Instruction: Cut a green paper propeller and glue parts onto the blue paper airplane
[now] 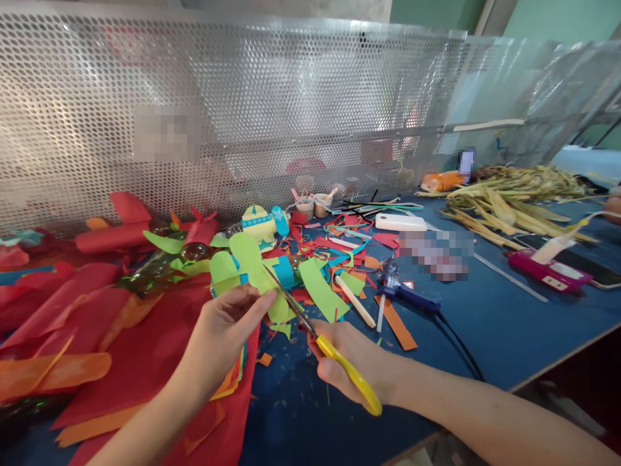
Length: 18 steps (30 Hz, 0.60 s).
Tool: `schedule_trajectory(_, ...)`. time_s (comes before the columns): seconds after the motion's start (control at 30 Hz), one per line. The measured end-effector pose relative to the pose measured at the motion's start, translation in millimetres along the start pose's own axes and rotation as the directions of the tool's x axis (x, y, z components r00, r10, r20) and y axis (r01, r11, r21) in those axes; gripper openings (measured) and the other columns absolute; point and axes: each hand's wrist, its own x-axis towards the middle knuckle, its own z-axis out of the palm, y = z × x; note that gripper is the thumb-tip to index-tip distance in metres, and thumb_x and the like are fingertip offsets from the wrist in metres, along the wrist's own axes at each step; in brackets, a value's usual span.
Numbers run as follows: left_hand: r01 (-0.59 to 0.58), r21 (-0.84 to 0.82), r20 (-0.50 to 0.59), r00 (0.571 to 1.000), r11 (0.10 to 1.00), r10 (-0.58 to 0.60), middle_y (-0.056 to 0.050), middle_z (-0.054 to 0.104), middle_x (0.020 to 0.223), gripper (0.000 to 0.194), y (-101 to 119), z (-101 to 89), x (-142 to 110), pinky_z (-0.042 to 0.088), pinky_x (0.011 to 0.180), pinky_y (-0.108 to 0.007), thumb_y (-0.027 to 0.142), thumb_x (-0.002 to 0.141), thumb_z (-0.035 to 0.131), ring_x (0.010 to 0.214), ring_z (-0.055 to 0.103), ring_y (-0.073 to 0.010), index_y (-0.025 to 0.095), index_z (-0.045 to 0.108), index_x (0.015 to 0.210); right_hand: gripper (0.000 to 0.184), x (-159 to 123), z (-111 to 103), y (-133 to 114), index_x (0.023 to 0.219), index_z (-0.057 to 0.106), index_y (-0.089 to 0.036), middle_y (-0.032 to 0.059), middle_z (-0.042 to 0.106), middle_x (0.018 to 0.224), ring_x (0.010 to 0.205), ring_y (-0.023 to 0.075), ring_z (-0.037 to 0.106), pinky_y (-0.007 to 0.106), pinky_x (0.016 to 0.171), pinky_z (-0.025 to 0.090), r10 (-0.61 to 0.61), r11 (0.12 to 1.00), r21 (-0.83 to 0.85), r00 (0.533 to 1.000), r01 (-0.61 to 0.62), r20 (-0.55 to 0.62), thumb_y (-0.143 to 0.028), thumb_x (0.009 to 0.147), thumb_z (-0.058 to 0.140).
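My left hand [237,317] pinches the lower part of a light green paper cutout [247,255] with rounded lobes. In my right hand [347,362] is a pair of scissors [339,366] with yellow handles, its blades pointing up and left at the cutout's right edge. How far the blades are apart is hard to make out. Just beyond the cutout lies a plastic bottle wrapped in blue paper [286,272]. A curved light green paper piece [323,288] rests to the right of it.
Red paper sheets [145,349] cover the left side. A dark blue glue gun [407,291] with a cord, paper scraps and a magenta power strip [548,270] lie to the right. Dried husks [514,194] are piled at the back right, before a perforated metal screen [291,110].
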Motion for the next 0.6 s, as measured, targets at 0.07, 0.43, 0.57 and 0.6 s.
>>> schedule_trajectory(0.07,-0.007,0.005,0.001,1.0,1.0,0.007,0.002,0.057,0.064,0.028,0.0,-0.4,-0.9,0.045,0.056,-0.022,0.041,0.054,0.077,0.059,0.052,-0.0126,0.018,0.061,0.058,0.061,-0.4,-0.1,-1.3,0.071,0.032,-0.02,-0.0038,0.035,0.06,0.053,0.0093,0.031,0.024,0.049,0.024,0.0,1.0,0.01,1.0,0.0,0.008,-0.08,0.078,0.022)
schedule_trajectory(0.43,-0.019,-0.034,0.052,0.998,0.999,0.021,0.004,0.054,0.059,0.023,1.8,1.6,-5.0,0.046,0.053,-0.02,0.037,0.061,0.074,0.053,0.053,-0.01,0.018,0.061,0.059,0.064,-1.7,3.0,-1.8,0.074,0.036,-0.019,-0.0038,0.036,0.061,0.049,0.0083,0.03,0.023,0.045,0.024,-0.011,0.998,0.065,0.999,0.009,0.04,-0.08,0.078,0.015)
schedule_trajectory(0.57,-0.016,-0.045,0.077,0.997,0.999,0.02,0.004,0.052,0.056,0.022,0.6,1.7,-4.9,0.044,0.051,-0.019,0.036,0.064,0.071,0.053,0.051,-0.0097,0.018,0.06,0.058,0.066,-2.0,5.7,0.9,0.073,0.036,-0.019,-0.0036,0.036,0.061,0.048,0.008,0.028,0.022,0.043,0.023,-0.004,0.996,0.087,0.999,0.001,0.037,-0.081,0.076,0.014)
schedule_trajectory(0.6,-0.017,-0.043,0.078,0.997,0.999,0.02,0.004,0.052,0.056,0.022,0.3,1.6,-4.8,0.044,0.051,-0.019,0.036,0.064,0.071,0.053,0.051,-0.0095,0.018,0.06,0.058,0.066,-2.0,5.9,1.2,0.073,0.036,-0.019,-0.0037,0.035,0.061,0.048,0.0079,0.027,0.022,0.043,0.023,-0.004,0.996,0.089,0.999,0.001,0.04,-0.081,0.077,0.014)
